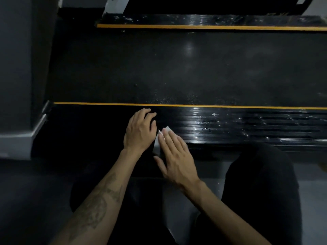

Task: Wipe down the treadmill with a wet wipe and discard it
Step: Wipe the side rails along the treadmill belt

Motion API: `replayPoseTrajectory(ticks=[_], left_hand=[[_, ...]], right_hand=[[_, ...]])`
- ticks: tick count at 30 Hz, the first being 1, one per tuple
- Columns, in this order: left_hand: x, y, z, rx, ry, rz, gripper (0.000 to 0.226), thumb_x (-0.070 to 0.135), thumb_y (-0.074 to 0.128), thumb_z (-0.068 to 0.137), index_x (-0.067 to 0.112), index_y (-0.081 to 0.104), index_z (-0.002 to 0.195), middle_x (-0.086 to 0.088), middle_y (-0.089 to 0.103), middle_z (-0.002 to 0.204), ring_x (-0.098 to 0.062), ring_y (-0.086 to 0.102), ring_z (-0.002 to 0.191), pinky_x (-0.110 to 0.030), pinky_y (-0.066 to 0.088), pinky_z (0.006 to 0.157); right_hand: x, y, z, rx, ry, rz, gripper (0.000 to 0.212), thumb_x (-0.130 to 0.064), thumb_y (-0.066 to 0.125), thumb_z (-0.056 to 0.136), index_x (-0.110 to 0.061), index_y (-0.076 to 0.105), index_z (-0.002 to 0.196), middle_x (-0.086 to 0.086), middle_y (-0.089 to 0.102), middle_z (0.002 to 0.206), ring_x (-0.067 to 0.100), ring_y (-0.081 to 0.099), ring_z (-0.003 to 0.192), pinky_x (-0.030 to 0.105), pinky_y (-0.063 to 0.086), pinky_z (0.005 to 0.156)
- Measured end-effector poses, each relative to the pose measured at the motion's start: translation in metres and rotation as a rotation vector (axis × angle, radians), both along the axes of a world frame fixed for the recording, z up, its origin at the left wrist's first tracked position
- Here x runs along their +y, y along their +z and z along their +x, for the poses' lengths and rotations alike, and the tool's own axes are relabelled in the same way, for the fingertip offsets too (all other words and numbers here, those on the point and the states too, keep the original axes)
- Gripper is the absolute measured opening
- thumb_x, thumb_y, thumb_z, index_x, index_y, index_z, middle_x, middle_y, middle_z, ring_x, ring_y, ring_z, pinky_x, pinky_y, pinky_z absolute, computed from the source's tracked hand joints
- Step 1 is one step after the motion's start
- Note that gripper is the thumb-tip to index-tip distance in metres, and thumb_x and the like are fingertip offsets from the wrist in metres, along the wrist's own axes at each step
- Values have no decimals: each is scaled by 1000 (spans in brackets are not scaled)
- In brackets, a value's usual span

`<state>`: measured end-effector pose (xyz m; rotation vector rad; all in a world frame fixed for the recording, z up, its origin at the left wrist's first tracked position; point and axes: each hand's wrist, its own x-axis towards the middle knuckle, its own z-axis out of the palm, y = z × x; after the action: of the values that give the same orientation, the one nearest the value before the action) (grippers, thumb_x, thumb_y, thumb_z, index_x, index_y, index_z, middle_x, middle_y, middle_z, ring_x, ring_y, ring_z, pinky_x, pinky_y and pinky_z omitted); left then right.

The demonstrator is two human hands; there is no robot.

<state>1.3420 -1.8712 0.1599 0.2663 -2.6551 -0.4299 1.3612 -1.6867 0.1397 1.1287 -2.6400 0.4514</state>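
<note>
At the bottom of the frame two bare forearms rise from the lower edge, over two dark knees (261, 183), with grey floor (35, 191) around them. There are two hands and one wipe. The right hand (174, 156), just below the centre, lies flat with straight fingers pressing the white wipe (161, 137) onto the near rail (230, 128) of the treadmill; only a small part of the wipe shows at its fingertips and beside its thumb. The left hand (139, 129), just to the left of it, has curled fingers resting on the same rail; it seems to hold nothing, but the light is poor. Behind the rail runs one yellow stripe (194, 105), then the wide black belt (177, 68) across the middle. At the top are a second stripe (212, 27) and the far rail (203, 19). A grey wall (16, 68) fills the upper left.
</note>
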Motion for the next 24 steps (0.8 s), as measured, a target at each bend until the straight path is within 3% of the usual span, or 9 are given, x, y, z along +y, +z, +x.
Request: replayPoseTrajectory(ticks=[2,7,13,19,24], left_hand=[[-1,1,1,-15,-13,-3,41,30,48,98,11,68,129,-8,61,134,-26,57,126,-44,48,105],[1,-1,2,-9,5,-8,35,24,60,98,11,68,130,-6,60,136,-26,55,129,-44,46,107],[3,-1,2,6,14,-21,33,22,61,98,11,68,129,-6,61,134,-25,57,125,-43,48,104],[7,0,-1,12,50,-22,29,19,63,96,11,70,123,-5,62,128,-25,60,119,-43,49,100],[14,7,-12,-10,105,15,18,18,66,91,10,68,107,-7,59,112,-29,59,105,-44,50,88]], right_hand=[[19,-2,-16,28,-3,21,66,-43,43,104,-8,34,159,10,27,168,21,21,157,42,25,125],[24,0,-9,4,-318,-104,65,-39,42,104,-2,36,157,14,29,166,26,22,156,42,19,126],[33,-1,-17,41,-16,47,63,-39,44,104,-12,33,160,8,24,169,22,19,157,42,24,124],[20,3,-13,-21,-310,-42,63,-39,44,102,-6,41,155,18,31,164,31,26,155,43,17,125],[6,2,-5,-11,-127,69,72,-38,51,99,-10,28,161,17,18,169,29,13,158,44,14,127]])
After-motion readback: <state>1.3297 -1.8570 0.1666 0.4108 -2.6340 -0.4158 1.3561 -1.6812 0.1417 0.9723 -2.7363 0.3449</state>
